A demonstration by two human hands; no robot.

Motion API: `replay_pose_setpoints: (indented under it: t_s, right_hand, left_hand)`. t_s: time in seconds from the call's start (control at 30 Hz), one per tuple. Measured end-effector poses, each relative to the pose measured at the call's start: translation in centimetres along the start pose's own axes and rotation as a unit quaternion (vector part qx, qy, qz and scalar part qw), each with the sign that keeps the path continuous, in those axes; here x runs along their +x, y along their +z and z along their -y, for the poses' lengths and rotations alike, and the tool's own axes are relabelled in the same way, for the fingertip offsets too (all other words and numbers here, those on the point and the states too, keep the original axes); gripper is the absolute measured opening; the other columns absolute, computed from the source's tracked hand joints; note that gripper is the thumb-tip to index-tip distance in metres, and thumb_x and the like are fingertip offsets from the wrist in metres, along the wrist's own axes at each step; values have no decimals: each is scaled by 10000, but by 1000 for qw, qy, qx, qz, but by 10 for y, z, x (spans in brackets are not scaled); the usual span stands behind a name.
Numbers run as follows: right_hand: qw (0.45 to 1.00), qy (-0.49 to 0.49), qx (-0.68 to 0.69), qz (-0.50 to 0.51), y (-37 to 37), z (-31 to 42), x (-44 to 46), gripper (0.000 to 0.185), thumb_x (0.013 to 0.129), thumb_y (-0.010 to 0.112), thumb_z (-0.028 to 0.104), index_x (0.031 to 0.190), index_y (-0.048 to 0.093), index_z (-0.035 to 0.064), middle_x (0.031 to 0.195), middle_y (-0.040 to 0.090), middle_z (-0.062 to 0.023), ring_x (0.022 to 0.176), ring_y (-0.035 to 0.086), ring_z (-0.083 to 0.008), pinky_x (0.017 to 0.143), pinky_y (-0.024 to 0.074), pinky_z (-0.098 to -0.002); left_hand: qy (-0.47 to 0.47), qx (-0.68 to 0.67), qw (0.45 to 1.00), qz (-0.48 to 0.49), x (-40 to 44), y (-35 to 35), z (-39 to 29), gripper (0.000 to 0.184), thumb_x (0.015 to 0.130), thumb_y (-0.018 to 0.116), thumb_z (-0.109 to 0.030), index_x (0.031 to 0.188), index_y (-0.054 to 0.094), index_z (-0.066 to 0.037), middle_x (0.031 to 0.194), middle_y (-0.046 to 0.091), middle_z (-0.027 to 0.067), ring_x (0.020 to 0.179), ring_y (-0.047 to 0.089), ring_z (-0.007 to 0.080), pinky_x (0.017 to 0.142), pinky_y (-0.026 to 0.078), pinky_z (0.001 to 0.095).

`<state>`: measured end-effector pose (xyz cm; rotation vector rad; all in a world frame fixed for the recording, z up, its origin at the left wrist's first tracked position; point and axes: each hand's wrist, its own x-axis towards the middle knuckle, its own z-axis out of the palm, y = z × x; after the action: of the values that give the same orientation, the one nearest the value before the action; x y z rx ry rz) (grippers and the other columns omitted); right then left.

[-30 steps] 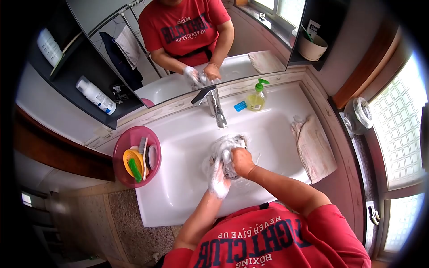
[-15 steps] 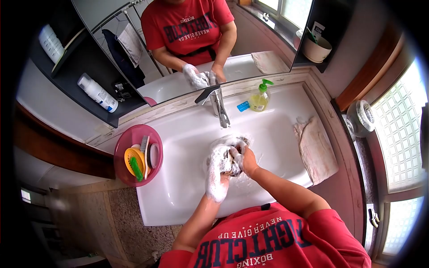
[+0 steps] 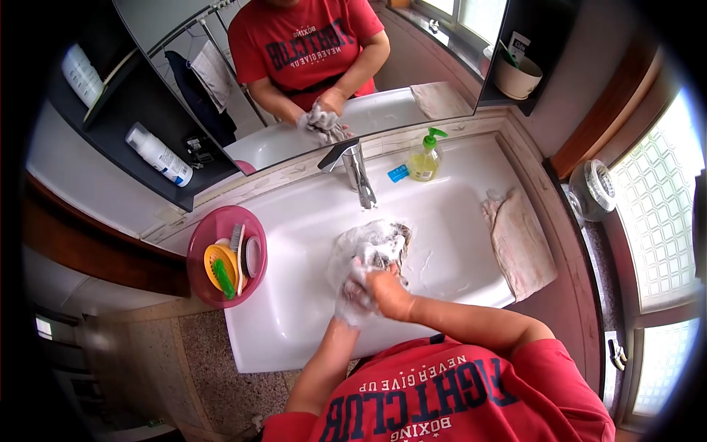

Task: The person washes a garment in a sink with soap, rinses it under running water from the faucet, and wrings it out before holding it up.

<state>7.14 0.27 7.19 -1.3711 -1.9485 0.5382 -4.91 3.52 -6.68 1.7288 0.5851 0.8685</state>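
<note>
A wet, dark-patterned cloth (image 3: 401,247), mostly buried in white foam, lies bunched in the white sink (image 3: 294,324) below the faucet. My left hand (image 3: 355,289) is coated in suds and closed at the cloth's near end; its fingers are partly hidden. Pressed against it, my right hand (image 3: 390,296) is closed too, bent over the left hand and the near part of the cloth. Thick foam (image 3: 353,247) spreads beside both hands.
Behind the hands stands a chrome faucet (image 3: 359,177). A green-topped soap bottle (image 3: 425,160) and a small blue packet (image 3: 398,174) are on the back ledge. To the left, a pink basin (image 3: 199,254) holds brushes. A damp cloth (image 3: 519,247) hangs over the right rim.
Both hands have moved nearer to my body, and the right has turned over the left. More of the foam-covered cloth now shows beyond them. Foam on the left wrist is thinner.
</note>
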Motion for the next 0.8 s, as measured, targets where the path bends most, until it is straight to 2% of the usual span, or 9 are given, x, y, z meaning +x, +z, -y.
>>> replay_pose_setpoints:
  t_s: [0.1,0.17,0.27,0.3,0.47,0.53,0.6,0.67,0.8]
  right_hand:
    - [998,-38,28,30,-9,16,1,219,864,572,246,820,568,32,684,601,-208,618,597,-379,559,471,-458]
    - [998,-29,-15,55,-9,4,-1,189,809,590,222,789,581,34,694,611,-193,653,606,-377,600,484,-456]
    - [996,36,-76,5,8,-54,7,215,757,637,246,761,618,32,697,614,-198,680,609,-381,627,497,-451]
    - [995,77,-54,-21,4,-54,14,223,753,635,241,767,619,19,716,619,-208,703,612,-388,639,499,-455]
    - [990,124,-52,48,-7,-19,11,78,696,563,57,751,600,15,780,638,-224,757,626,-394,680,500,-468]
    - [995,6,-44,84,-2,1,-1,98,663,586,54,755,602,23,750,633,-218,736,629,-391,664,511,-450]
    - [994,-13,-39,100,-1,2,-7,117,666,589,65,771,604,17,764,637,-215,736,633,-378,662,512,-452]
    - [993,70,-67,67,2,-27,-4,135,686,592,88,798,607,15,775,638,-216,740,633,-375,662,511,-453]
    - [980,195,26,-3,10,-89,8,215,813,588,198,870,580,-10,828,627,-227,804,618,-365,689,486,-428]
  left_hand:
    - [-48,-308,948,-61,10,5,-63,446,986,372,-320,1359,383,-75,1296,495,67,1172,484,171,986,420,340]
    - [-93,-587,797,-112,19,8,-100,451,997,352,-327,1378,367,-85,1326,476,55,1202,465,179,1006,407,333]
    - [-235,-614,725,-205,24,10,-76,461,1001,343,-353,1394,353,-111,1371,434,34,1238,439,202,1038,384,332]
    - [-216,-544,783,-208,34,17,-97,467,999,346,-381,1391,359,-129,1371,428,29,1248,432,205,1037,389,346]
    - [-236,-548,772,-222,25,6,-70,503,993,350,-391,1404,336,-102,1396,412,69,1257,424,224,1050,371,371]
    - [-114,-571,805,-116,14,5,-65,516,1002,286,-403,1406,327,-84,1404,401,100,1270,417,223,1063,362,374]
    - [-151,-529,818,-166,13,8,-59,510,993,328,-408,1392,358,-92,1387,425,95,1255,437,225,1052,371,373]
    - [-283,-530,763,-239,12,4,-85,485,984,378,-386,1373,393,-97,1361,458,81,1236,458,226,1035,385,375]
    - [-209,-467,821,-252,21,-5,-124,468,955,475,-345,1351,414,-103,1326,484,60,1219,473,222,1003,420,386]
